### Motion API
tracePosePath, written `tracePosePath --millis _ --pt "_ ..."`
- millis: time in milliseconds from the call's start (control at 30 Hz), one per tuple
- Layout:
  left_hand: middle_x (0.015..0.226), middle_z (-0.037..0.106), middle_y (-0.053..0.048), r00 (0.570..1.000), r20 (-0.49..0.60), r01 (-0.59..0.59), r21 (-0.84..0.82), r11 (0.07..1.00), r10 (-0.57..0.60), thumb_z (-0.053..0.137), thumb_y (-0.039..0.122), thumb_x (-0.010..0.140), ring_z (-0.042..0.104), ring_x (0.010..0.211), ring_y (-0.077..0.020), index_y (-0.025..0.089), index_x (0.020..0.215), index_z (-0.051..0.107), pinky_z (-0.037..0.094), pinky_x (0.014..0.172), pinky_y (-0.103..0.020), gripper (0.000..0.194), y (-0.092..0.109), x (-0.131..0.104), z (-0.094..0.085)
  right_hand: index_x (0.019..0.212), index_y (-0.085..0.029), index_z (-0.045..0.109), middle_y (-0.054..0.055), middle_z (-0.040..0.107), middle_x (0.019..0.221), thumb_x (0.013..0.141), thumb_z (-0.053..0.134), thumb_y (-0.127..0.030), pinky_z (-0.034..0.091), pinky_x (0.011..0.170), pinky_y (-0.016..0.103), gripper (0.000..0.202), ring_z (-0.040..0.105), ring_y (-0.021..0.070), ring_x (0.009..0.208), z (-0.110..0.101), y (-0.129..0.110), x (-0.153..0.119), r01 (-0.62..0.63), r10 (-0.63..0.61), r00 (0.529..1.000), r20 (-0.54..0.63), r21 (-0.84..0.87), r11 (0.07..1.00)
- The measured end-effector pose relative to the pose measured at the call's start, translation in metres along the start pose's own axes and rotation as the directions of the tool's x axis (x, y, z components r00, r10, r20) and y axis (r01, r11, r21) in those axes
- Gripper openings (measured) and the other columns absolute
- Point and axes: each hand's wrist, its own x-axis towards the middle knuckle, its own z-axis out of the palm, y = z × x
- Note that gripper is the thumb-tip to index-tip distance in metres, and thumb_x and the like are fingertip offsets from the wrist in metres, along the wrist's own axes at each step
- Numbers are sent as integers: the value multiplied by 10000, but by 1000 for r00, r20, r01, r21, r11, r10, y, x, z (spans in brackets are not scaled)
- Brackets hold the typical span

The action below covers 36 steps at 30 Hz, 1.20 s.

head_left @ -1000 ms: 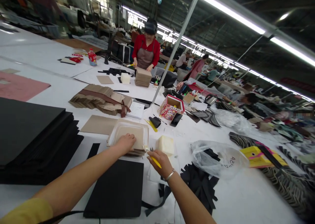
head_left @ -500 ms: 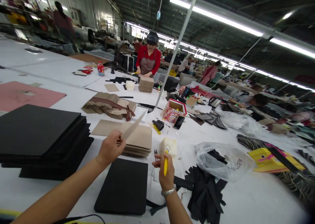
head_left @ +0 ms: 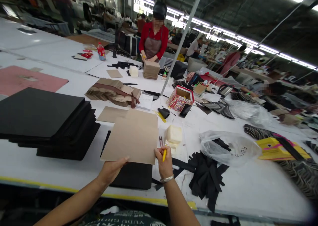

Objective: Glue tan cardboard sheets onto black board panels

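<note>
Workshop, rows of strip lights overhead; white tabletop (head_left: pixel 240 193) is filling the foreground, yellow tape running along its near edge. Brown board (head_left: pixel 131 140) is spanning the space before the person, overlapping a black panel (head_left: pixel 134 177) on the near side and more brown board (head_left: pixel 146 116) behind. Left hand (head_left: pixel 111 171) is gripping the board's near edge, thumb lying on top; the other fingers are hiding underneath. Right hand (head_left: pixel 164 161) is touching the board's near right corner, its fingers closing around a yellow-handled tool (head_left: pixel 164 155); small snips (head_left: pixel 161 141) are poking out beyond them. Cream block (head_left: pixel 174 134) is sitting just beyond that hand. To the left, a tall black stack (head_left: pixel 39 116) is standing; to the right, black strips (head_left: pixel 207 174) are lying heaped near a clear plastic bag (head_left: pixel 230 149). Across the tabletop, a co-worker in red (head_left: pixel 153 42) is standing over another board pile (head_left: pixel 151 70).
</note>
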Motion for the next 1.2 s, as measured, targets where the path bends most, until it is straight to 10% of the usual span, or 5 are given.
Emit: tracePosePath --millis 133,400,600,1200 --pt "895 638 -18 992 -12 125 -99 987 -127 594 447 696 604 788 -178 209 968 557 517 631 -321 363 -15 2 -34 884 -213 368 -30 520 721 755 566 -364 435 613 248 280 511 107 629 -27 29 -25 -96 95 990 99 0 995" --pt "622 594 17 980 -112 200 575 793 -165 601 463 637 565 605 -143 154 714 590 452 552 -231 319 -74 29 -90 795 -204 402 -26 490 703 798 510 -369 409 628 263 197 502 120 622 -38 93 -58 -48 105 988 110 -431 901" --pt "664 644 -15 993 -115 110 797 593 -30 537 407 670 580 674 -176 160 669 621 426 634 -247 261 -74 52 -98 792 -206 408 -24 488 684 830 446 -387 389 593 273 189 506 133 595 -17 109 -51 12 47 995 92 -560 829" --pt "666 671 -17 976 -204 207 797 567 -70 537 439 652 602 685 -193 164 644 651 424 624 -247 298 -73 60 -106 795 -210 392 -24 506 624 827 407 -413 359 495 247 206 498 128 488 1 115 -44 19 69 992 102 -680 733"
